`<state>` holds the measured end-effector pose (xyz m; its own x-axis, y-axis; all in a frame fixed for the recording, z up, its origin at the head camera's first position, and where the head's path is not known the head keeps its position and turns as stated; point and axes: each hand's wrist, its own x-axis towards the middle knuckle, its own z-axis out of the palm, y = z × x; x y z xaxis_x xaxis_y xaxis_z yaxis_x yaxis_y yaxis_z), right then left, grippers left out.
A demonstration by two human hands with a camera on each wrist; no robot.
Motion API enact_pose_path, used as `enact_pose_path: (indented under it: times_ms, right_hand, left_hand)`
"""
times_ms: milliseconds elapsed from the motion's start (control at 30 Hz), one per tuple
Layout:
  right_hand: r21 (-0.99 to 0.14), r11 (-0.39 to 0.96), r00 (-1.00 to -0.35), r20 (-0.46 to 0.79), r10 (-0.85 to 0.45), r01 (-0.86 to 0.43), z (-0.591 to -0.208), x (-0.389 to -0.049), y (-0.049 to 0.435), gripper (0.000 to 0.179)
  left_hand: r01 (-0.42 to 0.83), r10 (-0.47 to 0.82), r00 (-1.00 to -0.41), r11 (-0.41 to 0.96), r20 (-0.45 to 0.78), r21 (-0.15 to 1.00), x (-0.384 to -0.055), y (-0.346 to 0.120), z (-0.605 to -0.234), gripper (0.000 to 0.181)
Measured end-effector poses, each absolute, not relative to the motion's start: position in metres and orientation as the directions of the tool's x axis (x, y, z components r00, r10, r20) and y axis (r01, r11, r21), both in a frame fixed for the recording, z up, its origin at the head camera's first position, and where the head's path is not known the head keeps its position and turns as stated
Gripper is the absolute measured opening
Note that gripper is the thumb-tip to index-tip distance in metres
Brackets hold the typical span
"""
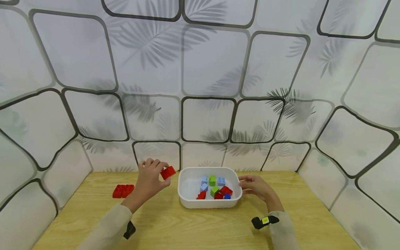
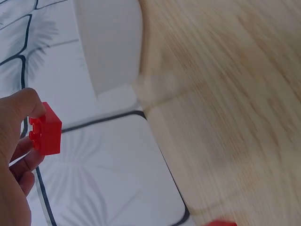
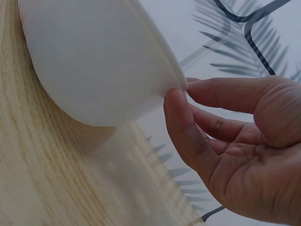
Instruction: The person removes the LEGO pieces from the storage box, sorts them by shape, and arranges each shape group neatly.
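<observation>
My left hand (image 1: 150, 178) pinches a red toy brick (image 1: 168, 172) between thumb and fingers, raised just left of the white container (image 1: 210, 204). In the left wrist view the brick's studs (image 2: 34, 135) face back toward the palm. My right hand (image 1: 256, 187) is at the container's right end. Up close, its thumb (image 3: 181, 125) lies against the outer wall and a finger reaches over the edge, pinching the rim (image 3: 176, 70). Inside the container lie several bricks: light blue (image 1: 221, 181), green (image 1: 212, 180), red (image 1: 225, 190) and dark blue (image 1: 227, 196).
Red bricks (image 1: 123, 191) sit side by side on the wooden table (image 1: 187, 229), left of my left forearm. A white patterned curtain or wall covering (image 1: 206, 118) rises behind the table and along both sides.
</observation>
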<state>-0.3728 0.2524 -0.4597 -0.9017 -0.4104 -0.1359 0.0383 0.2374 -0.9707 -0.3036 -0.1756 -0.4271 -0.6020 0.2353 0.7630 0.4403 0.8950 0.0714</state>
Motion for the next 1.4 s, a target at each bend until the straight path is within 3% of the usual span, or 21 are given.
enact_pose_path:
  times_ms: [267,400,667,833,1400]
  right_hand:
    - [-0.971,0.237,-0.899,-0.131,-0.417,0.032,-0.461,-0.373,0.254,0.051]
    - [-0.972,0.235,-0.898,-0.126,-0.421,0.027,-0.461,-0.372,0.254,0.052]
    - [-0.97,0.239,-0.902,-0.136,-0.409,0.037,-0.462,-0.373,0.257,0.053]
    - [-0.969,0.242,-0.907,-0.14,-0.398,0.043,-0.463,-0.375,0.258,0.051]
    - [-0.97,0.241,-0.903,-0.137,-0.407,0.039,-0.464,-0.375,0.256,0.052]
  left_hand:
    - [0.414,0.271,-0.574,0.91,0.773,-0.011,-0.294,-0.212,-0.433,0.039]
    - [0.39,0.274,-0.587,0.92,0.762,-0.03,-0.289,-0.231,-0.436,0.04]
    - [0.31,0.213,-0.739,0.95,0.639,0.042,-0.281,-0.255,-0.444,0.035]
    - [0.288,0.205,-0.804,0.955,0.559,0.065,-0.276,-0.26,-0.452,0.035]
    - [0.165,0.119,-0.92,0.982,0.374,0.093,-0.273,-0.263,-0.467,0.032]
